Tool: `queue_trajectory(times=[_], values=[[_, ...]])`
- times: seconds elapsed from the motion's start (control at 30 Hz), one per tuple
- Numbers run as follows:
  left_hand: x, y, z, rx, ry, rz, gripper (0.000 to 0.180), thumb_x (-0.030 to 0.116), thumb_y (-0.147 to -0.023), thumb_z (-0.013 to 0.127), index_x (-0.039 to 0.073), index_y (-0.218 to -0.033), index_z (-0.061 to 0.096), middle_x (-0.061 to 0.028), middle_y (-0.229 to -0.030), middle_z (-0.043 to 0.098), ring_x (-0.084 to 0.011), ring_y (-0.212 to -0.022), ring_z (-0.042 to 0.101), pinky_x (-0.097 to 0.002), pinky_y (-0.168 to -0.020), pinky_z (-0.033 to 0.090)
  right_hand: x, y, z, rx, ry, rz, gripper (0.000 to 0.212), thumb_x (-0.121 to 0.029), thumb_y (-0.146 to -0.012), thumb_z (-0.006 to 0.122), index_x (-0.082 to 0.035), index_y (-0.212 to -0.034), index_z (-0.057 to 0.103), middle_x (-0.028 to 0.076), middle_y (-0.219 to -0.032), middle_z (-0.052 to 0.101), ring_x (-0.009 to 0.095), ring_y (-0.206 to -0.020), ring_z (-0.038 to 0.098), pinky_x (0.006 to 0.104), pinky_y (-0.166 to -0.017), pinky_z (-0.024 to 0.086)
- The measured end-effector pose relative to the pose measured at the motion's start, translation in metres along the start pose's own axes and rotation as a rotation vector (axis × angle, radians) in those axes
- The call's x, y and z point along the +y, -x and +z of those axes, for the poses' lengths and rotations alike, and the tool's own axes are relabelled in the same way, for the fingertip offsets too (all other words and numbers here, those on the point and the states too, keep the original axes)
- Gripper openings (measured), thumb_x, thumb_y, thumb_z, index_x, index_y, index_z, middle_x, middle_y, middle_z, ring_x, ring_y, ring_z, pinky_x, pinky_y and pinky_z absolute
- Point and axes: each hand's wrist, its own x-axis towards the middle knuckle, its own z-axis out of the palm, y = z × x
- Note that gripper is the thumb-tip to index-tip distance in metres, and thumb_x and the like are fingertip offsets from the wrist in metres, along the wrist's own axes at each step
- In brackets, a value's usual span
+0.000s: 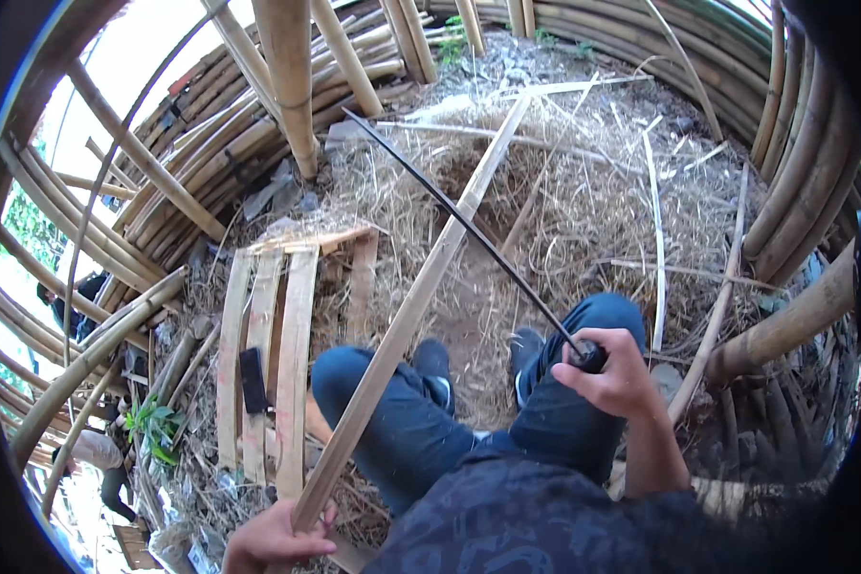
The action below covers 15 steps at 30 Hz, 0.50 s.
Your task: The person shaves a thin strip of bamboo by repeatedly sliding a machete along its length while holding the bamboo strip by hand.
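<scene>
Pale bamboo makes the long, flat strip (402, 335) which crosses the frame from the lower left up to the upper centre. Its near end is in the left hand (277, 538), at the bottom edge of the frame; this grip is closed around the strip, with the thumb and the fingers on both sides of it.

At the right of centre, the right hand (617, 373) has its grip clenched on the black handle (591, 358) of a long, thin, dark blade (488, 244). The blade points to the upper left and passes in front of the strip above the middle of the frame; whether the two touch, I cannot tell.

Two knees in dark blue trousers (383, 421) are bent at the lower centre, and the strip passes over the left one. Beyond them, dry shavings (584, 220) cover much of the ground. On the left of centre lies a slatted wooden frame (297, 364), and on its slats rests a flat black object (253, 381). Thick bamboo poles (287, 86) stand at the top, and a green plant (153, 430) grows at the lower left.
</scene>
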Motion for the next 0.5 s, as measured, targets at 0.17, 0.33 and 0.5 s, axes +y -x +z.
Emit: queue_trajectory(times=[0.17,0.33,0.5], values=[[0.045,-0.056,-0.009,0.076,-0.105,0.162,0.041,0.014,-0.086,0.074,0.004,-0.114,0.046,0.0069,-0.059,0.047,-0.0032,-0.051,0.047,-0.0208,-0.046,0.035,-0.028,-0.068,0.021,-0.129,-0.197,-0.024,0.016,-0.011,-0.081,0.074,-0.002,-0.076,0.062,-0.004,-0.058,0.051,0.001,-0.057,0.047,0.0223,-0.05,0.038],[0.098,-0.172,-0.018,-0.143,0.386,0.253,0.045,0.018,-0.086,0.072,0.01,-0.117,0.041,0.0075,-0.058,0.037,-0.0029,-0.045,0.035,-0.0217,-0.039,0.025,-0.028,-0.143,0.033,-0.273,-0.229,-0.174,0.02,-0.015,-0.08,0.074,-0.004,-0.073,0.059,-0.005,-0.056,0.049,0.002,-0.053,0.046,0.0227,-0.049,0.038],[0.129,-0.271,-0.019,-0.289,0.711,0.2,0.032,0.009,-0.091,0.064,0.014,-0.114,0.042,0.0068,-0.06,0.033,-0.0031,-0.043,0.029,-0.0202,-0.036,0.022,0.003,-0.21,0.051,-0.243,0.19,-0.146,0.022,-0.014,-0.077,0.072,0.002,-0.068,0.06,0.007,-0.052,0.052,0.011,-0.048,0.048,0.0293,-0.048,0.041]])
